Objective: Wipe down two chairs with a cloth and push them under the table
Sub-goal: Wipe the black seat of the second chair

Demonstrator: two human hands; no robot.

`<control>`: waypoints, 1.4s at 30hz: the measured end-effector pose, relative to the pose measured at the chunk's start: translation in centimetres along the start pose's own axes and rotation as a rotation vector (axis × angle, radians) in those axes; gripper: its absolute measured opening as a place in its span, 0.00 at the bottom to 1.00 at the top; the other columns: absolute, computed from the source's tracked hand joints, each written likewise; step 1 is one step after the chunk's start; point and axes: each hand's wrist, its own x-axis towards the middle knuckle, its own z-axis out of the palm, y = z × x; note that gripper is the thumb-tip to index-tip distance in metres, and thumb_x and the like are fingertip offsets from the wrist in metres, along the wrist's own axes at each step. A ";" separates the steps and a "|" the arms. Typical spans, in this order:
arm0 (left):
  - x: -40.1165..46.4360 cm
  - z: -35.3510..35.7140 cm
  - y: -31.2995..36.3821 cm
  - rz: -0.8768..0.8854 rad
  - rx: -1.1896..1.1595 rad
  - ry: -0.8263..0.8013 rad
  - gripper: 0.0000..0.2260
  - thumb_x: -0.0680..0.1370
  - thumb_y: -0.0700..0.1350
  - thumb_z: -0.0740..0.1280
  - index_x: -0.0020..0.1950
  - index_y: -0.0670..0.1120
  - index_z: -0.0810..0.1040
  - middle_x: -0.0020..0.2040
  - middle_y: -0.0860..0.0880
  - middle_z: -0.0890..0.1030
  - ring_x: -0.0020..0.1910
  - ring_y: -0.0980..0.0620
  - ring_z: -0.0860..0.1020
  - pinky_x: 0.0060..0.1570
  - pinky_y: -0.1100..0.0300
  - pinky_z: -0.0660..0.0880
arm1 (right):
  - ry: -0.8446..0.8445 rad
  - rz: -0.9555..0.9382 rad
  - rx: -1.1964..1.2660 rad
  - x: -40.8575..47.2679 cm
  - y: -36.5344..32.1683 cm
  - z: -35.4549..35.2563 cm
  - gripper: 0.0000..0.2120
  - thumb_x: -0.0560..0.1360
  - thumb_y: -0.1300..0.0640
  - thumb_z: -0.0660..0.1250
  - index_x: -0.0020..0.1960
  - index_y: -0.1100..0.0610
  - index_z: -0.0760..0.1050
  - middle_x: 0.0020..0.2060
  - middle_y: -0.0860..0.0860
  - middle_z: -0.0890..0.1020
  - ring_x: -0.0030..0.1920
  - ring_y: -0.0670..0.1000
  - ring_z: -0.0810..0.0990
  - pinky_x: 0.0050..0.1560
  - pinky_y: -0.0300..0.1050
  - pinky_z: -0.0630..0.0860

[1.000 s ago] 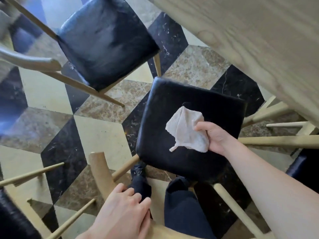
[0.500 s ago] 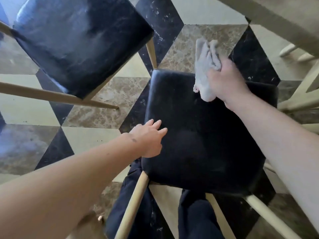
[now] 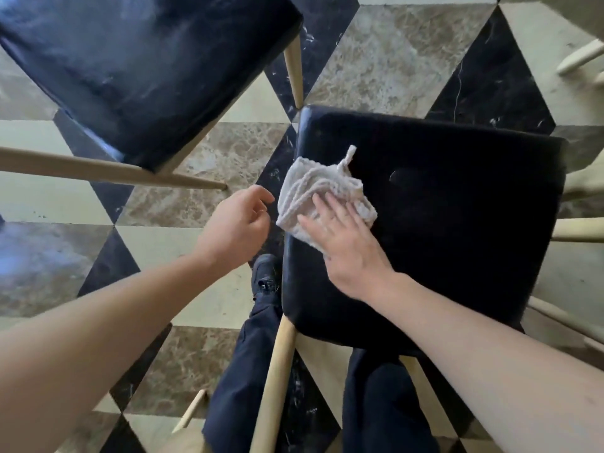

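Note:
Right below me stands a chair with a black padded seat (image 3: 457,223) and pale wooden legs. A crumpled off-white cloth (image 3: 322,191) lies on the seat's left part. My right hand (image 3: 346,243) presses flat on the cloth, fingers spread. My left hand (image 3: 238,223) hovers just off the seat's left edge, fingers loosely curled, holding nothing. A second chair with a black seat (image 3: 140,67) stands at the upper left, apart from the first.
The floor (image 3: 385,60) is patterned marble in black, brown and cream. My dark trouser legs and a shoe (image 3: 264,273) are under the near chair. Pale wooden legs (image 3: 578,57) of other furniture show at the right edge.
My right hand swept the cloth from the seat's far edge to its near left part. My left hand came off the seat's left edge and now hangs beside it.

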 end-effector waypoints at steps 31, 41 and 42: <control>5.5 3.4 7.6 -0.007 0.202 -0.222 0.39 0.73 0.36 0.57 0.79 0.62 0.51 0.80 0.51 0.63 0.60 0.42 0.76 0.54 0.56 0.74 | 0.054 -0.054 -0.276 -0.4 17.0 -8.9 0.36 0.73 0.71 0.61 0.78 0.51 0.63 0.79 0.55 0.59 0.79 0.57 0.54 0.79 0.56 0.48; 3.8 6.4 8.2 0.029 0.381 -0.163 0.40 0.75 0.41 0.60 0.79 0.65 0.43 0.83 0.51 0.44 0.81 0.47 0.43 0.76 0.44 0.56 | 0.327 0.967 0.076 -14.0 17.7 -5.3 0.44 0.69 0.76 0.60 0.80 0.51 0.56 0.81 0.53 0.52 0.80 0.55 0.48 0.78 0.56 0.53; 3.3 6.8 8.3 0.042 0.389 -0.128 0.39 0.76 0.42 0.60 0.79 0.64 0.43 0.83 0.51 0.44 0.81 0.47 0.43 0.75 0.42 0.58 | 0.398 1.086 0.149 -14.3 16.0 -4.4 0.43 0.69 0.77 0.60 0.80 0.52 0.56 0.80 0.54 0.53 0.80 0.56 0.49 0.78 0.56 0.53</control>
